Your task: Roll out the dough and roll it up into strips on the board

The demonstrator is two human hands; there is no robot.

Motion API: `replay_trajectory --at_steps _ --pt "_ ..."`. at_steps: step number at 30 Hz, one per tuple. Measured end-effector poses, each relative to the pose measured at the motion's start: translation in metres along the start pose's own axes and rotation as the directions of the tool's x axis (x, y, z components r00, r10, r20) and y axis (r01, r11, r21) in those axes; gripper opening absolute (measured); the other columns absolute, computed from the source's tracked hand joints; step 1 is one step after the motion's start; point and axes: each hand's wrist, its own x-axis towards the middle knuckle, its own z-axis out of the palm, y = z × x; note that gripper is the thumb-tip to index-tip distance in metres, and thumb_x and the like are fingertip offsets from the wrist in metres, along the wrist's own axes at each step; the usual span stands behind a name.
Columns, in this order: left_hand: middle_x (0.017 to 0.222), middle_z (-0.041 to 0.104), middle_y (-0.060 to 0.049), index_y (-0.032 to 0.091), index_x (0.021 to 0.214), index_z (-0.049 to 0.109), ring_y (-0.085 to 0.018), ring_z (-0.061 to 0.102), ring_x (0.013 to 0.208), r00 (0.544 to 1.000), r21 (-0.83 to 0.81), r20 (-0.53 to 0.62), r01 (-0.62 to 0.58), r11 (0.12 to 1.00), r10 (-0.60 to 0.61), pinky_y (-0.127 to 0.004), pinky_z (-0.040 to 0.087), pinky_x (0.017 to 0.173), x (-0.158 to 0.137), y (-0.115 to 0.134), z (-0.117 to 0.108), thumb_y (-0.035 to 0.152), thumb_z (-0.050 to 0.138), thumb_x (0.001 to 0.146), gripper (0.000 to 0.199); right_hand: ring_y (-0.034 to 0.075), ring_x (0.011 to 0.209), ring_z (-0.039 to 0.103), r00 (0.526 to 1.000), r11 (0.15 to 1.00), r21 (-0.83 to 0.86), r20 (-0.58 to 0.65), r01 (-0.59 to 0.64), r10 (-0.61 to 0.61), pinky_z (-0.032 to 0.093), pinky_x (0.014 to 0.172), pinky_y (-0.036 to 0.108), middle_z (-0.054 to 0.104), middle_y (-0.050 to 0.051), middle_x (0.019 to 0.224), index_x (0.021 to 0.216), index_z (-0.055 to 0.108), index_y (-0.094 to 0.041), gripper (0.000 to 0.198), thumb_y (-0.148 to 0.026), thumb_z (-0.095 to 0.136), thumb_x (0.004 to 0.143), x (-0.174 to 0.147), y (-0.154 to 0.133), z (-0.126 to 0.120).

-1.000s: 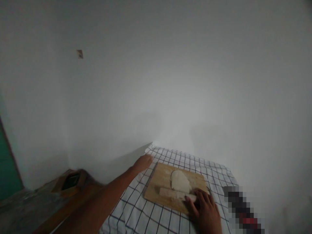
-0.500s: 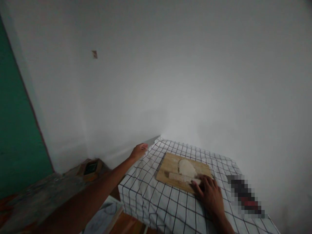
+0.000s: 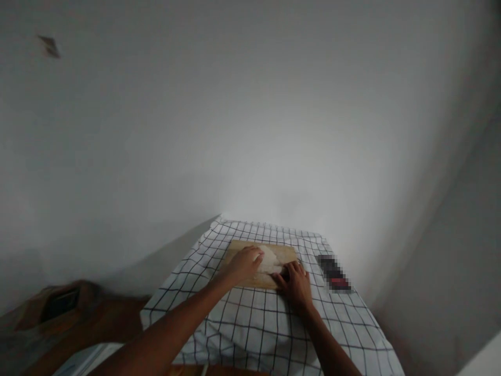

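Note:
A flattened piece of pale dough (image 3: 270,257) lies on a wooden cutting board (image 3: 288,254). Over the board's left half is my left hand (image 3: 243,262), fingers curled together beside the dough; what they hold, if anything, cannot be made out. My right hand (image 3: 296,282) rests at the board's near right corner, gripping one end of a floured rolling pin (image 3: 265,278). The pin lies across the near side of the board, just in front of the dough, and its left part is partly hidden behind my left hand.
A white tablecloth with dark grid lines (image 3: 250,313) covers the table. To the right of the board lies a blurred-out dark and red item (image 3: 334,274). The pale wall (image 3: 274,130) rises behind the table. A cardboard box (image 3: 58,305) sits on the floor at left.
My left hand has come from beyond the table's left edge to over the board, by the dough. My right hand stays at the rolling pin's end. The view has turned right.

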Motion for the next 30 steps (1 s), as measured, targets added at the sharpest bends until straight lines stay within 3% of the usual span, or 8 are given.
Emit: replay_trajectory --at_steps 8,12,15,18,24,30 --pt "0.141 0.07 -0.01 0.023 0.123 0.074 -0.029 0.06 0.133 1.0 0.223 -0.004 -0.01 0.975 0.012 -0.047 0.039 0.119 0.011 -0.005 0.041 0.029 0.042 0.106 0.037 0.027 0.121 0.06 1.0 1.0 0.017 0.006 -0.025 0.025 0.041 0.101 0.039 0.07 0.007 0.125 0.117 0.068 -0.027 0.037 -0.058 0.055 0.104 0.002 -0.002 -0.006" --pt "0.135 0.071 -0.012 0.021 0.12 0.074 -0.029 0.06 0.131 1.0 0.249 -0.015 -0.021 0.968 0.026 -0.047 0.037 0.12 0.023 -0.016 0.043 0.03 0.038 0.108 0.039 0.026 0.12 0.062 0.994 0.998 -0.015 0.098 -0.053 0.055 0.044 0.098 0.036 0.071 0.009 0.128 0.121 0.068 -0.024 0.043 -0.06 0.048 0.106 0.021 -0.002 -0.014" --pt "0.131 0.073 -0.012 0.022 0.121 0.073 -0.027 0.062 0.128 1.0 0.239 -0.009 -0.022 0.971 0.025 -0.043 0.037 0.12 0.034 -0.026 0.044 0.03 0.039 0.107 0.037 0.025 0.124 0.062 0.984 0.996 -0.082 0.166 -0.045 0.058 0.039 0.108 0.04 0.071 0.011 0.133 0.13 0.066 -0.023 0.046 -0.054 0.038 0.11 0.041 0.0 -0.015" --pt "0.125 0.075 -0.012 0.022 0.118 0.073 -0.027 0.064 0.124 0.999 0.235 -0.024 0.034 0.971 -0.03 -0.041 0.04 0.116 0.045 -0.035 0.047 0.03 0.043 0.106 0.033 0.025 0.13 0.06 0.976 0.989 -0.14 0.207 -0.037 0.066 0.033 0.116 0.047 0.069 0.011 0.138 0.129 0.068 -0.023 0.046 -0.045 0.03 0.113 0.059 0.004 -0.009" --pt "0.124 0.075 -0.012 0.021 0.116 0.074 -0.027 0.062 0.125 0.992 0.246 -0.078 0.115 0.963 -0.098 -0.041 0.04 0.114 0.07 -0.045 0.051 0.033 0.043 0.107 0.034 0.027 0.139 0.054 0.973 0.987 -0.146 0.21 -0.07 0.1 0.038 0.113 0.048 0.061 0.012 0.15 0.129 0.069 -0.022 0.047 -0.039 0.028 0.112 0.087 0.015 0.011" --pt "0.115 0.076 -0.017 0.018 0.113 0.075 -0.029 0.067 0.113 0.968 0.257 -0.13 0.241 0.936 -0.213 -0.045 0.048 0.102 0.095 -0.05 0.053 0.037 0.044 0.106 0.037 0.024 0.126 0.062 0.968 0.982 -0.166 0.22 -0.087 0.123 0.047 0.102 0.039 0.071 0.01 0.132 0.118 0.071 -0.024 0.046 -0.034 0.027 0.111 0.113 0.021 0.021"
